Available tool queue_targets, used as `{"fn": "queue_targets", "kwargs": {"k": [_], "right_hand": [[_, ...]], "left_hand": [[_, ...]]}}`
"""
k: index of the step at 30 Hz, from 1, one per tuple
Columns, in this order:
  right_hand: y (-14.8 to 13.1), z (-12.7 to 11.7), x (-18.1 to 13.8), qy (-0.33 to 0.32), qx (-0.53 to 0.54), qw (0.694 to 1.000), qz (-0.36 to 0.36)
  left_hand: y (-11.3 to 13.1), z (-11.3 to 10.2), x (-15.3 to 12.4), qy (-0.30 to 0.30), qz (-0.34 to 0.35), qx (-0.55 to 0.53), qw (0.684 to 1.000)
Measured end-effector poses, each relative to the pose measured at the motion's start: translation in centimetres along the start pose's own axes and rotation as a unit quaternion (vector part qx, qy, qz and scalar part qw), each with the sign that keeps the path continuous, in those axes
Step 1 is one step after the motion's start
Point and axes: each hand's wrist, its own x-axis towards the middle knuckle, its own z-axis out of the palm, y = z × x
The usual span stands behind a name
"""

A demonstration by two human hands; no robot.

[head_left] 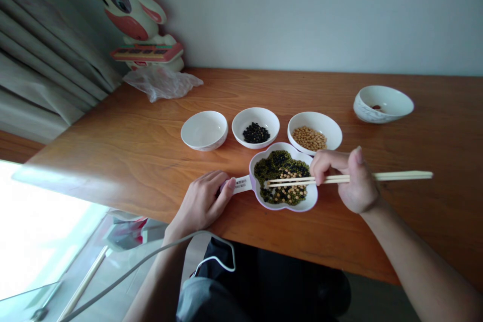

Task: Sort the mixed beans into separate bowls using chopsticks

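My left hand [206, 198] is closed around the handle of a white flower-shaped dish [313, 200] with a lilac rim. Green, black and tan beans [279, 166] lie mixed in the dish. My right hand [349, 176] grips a pair of pale chopsticks [400, 176], held almost level, with their tips among the beans at the dish's left side. Whether a bean is between the tips is too small to tell. Just behind the dish stand a bowl of tan soybeans [309, 138], a bowl of black beans [256, 133] and an empty white bowl [204, 131].
A patterned bowl [383, 104] with something small and dark red in it stands at the back right of the wooden table [151, 161]. A crumpled clear plastic bag [162, 83] and a cow-shaped toy keyboard [147, 53] are at the back left. A grey cable [151, 255] crosses my left forearm.
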Motion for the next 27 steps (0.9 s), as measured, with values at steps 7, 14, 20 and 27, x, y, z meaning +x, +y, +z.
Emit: {"fn": "queue_targets", "kwargs": {"k": [7, 14, 20, 27], "right_hand": [[-0.4, -0.5, 0.2, 0.094, 0.006, 0.995, -0.020], [-0.2, -1.2, 0.9, 0.235, -0.023, 0.967, -0.096], [0.3, -1.9, 0.6, 0.331, -0.178, 0.911, -0.171], [0.3, -1.7, 0.3, 0.347, -0.272, 0.874, -0.204]], "left_hand": [[0.0, 0.0, 0.0, 0.005, 0.005, 0.005, 1.000], [0.0, 0.0, 0.0, 0.003, 0.004, 0.007, 1.000], [0.1, 0.0, 0.0, 0.004, 0.004, 0.008, 1.000], [0.0, 0.0, 0.1, -0.005, 0.000, 0.007, 1.000]]}}
